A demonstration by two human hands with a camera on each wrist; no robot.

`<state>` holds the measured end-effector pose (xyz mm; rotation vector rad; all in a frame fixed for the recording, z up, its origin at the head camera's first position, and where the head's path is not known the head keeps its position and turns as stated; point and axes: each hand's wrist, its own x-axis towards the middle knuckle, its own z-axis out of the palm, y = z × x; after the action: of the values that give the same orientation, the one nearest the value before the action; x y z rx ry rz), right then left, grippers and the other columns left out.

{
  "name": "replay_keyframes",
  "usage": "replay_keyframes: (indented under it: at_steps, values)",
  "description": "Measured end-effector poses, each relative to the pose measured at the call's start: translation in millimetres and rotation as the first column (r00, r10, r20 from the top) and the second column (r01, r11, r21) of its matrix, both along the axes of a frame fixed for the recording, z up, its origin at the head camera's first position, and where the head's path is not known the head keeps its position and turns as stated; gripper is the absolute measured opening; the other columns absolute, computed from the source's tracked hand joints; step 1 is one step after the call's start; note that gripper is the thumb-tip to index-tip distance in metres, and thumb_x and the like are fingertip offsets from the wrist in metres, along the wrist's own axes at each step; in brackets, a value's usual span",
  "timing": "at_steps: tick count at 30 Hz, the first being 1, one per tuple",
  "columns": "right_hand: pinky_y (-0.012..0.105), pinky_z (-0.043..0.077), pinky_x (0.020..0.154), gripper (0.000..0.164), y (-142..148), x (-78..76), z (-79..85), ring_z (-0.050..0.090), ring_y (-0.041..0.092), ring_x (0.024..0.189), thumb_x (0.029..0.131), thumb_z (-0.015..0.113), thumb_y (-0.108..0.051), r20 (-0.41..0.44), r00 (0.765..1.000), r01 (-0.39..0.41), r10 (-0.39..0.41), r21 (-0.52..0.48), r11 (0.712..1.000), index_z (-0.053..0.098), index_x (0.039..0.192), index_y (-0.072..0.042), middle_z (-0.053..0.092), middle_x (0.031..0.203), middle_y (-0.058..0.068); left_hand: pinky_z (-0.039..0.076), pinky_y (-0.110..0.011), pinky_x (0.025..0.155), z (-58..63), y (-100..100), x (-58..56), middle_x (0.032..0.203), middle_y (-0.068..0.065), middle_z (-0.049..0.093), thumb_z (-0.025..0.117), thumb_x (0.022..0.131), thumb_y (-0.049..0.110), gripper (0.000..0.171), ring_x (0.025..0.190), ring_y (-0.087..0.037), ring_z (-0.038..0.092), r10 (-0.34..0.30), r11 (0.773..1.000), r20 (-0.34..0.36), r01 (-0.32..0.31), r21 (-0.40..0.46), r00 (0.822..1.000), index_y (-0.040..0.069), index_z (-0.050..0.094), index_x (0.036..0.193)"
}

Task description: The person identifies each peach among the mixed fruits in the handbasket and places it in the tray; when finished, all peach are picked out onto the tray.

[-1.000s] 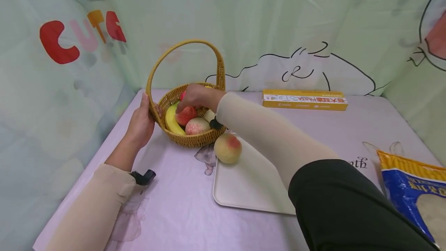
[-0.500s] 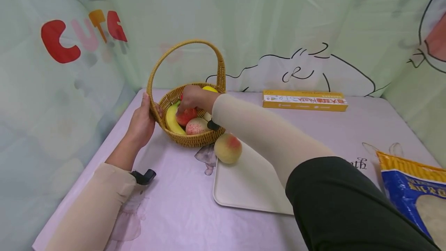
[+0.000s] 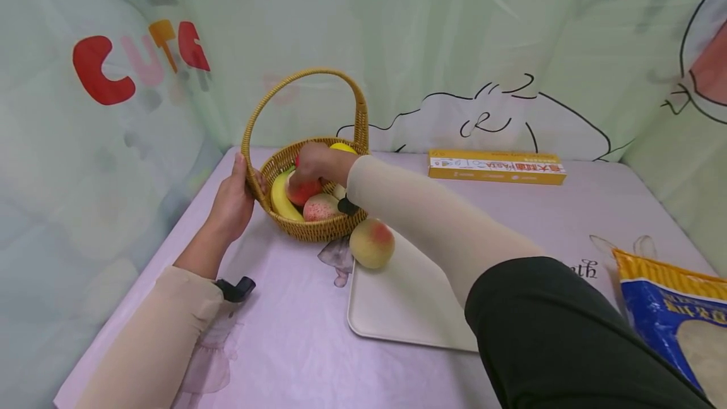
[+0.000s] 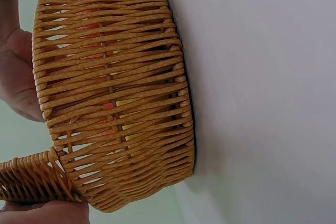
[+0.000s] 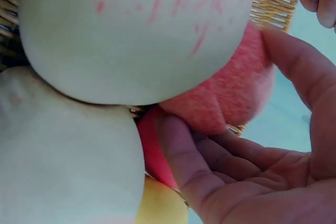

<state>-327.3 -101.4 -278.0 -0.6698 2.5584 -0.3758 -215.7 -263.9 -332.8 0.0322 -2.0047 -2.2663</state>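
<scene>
A woven basket (image 3: pixel 309 230) with a tall arched handle holds several fruits. My left hand (image 3: pixel 230 201) grips the foot of that handle on the left side. Reaching over the rim, my right hand (image 3: pixel 320 161) holds a red peach (image 3: pixel 303 192) inside the basket. The right wrist view shows thumb and fingers on either side of this peach (image 5: pixel 231 95). A banana (image 3: pixel 282 197) lies along the basket's left wall, and a pale speckled peach (image 3: pixel 321 207) sits in front. Yellow fruit (image 3: pixel 343 147) shows at the back, partly hidden by my right hand.
A yellow peach (image 3: pixel 372 243) rests at the left corner of a white tray (image 3: pixel 411 308), under my right forearm. A pasta box (image 3: pixel 496 167) lies at the back edge. At the right is a blue and yellow bag (image 3: pixel 670 308).
My right hand and sleeve have shifted slightly left over the basket, and more of the yellow fruit at the back shows. The left hand keeps its grip on the handle.
</scene>
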Motion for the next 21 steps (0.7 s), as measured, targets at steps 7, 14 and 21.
replay_keyframes:
  at_steps: [7, 14, 21]
  values:
    - [0.027, 0.058, 0.078, 0.047, 6.3, 2.3, 9.7, 0.069, 0.023, 0.102, 0.089, 0.078, -0.042, -0.005, 0.999, 0.035, -0.035, -0.071, 0.997, 0.063, 0.112, -0.004, 0.06, 0.101, 0.005, 0.041, -0.022, 0.091, 1.1, 1.2, -0.5, 0.093, 0.001, 0.047, 0.037, 0.104, 0.065, 0.057, 0.094, -0.013, 0.045, -0.003, 1.0, 0.01, 0.003, -0.017, 1.0, 0.008, 0.044, 0.102]
    - [0.024, 0.051, 0.071, 0.046, 17.4, 3.3, 12.5, 0.063, 0.018, 0.093, 0.085, 0.08, -0.042, 0.029, 0.995, 0.1, -0.096, -0.197, 0.975, 0.061, 0.105, -0.006, 0.058, 0.099, 0.003, 0.041, -0.022, 0.092, 1.3, 0.7, 1.0, 0.094, 0.001, 0.047, 0.037, 0.104, 0.065, 0.058, 0.096, -0.014, 0.045, -0.003, 1.0, 0.013, 0.003, -0.027, 1.0, 0.008, 0.045, 0.102]
    - [0.024, 0.039, 0.062, 0.044, 29.6, 8.3, 13.0, 0.044, 0.013, 0.071, 0.082, 0.084, -0.043, 0.04, 0.993, 0.116, -0.109, -0.314, 0.942, 0.053, 0.073, -0.014, 0.042, 0.074, -0.003, 0.041, -0.021, 0.091, 2.9, 1.3, 1.5, 0.089, 0.003, 0.048, 0.035, 0.106, 0.062, 0.058, 0.094, -0.013, 0.046, 0.001, 1.0, 0.009, -0.001, -0.025, 1.0, 0.004, 0.045, 0.105]
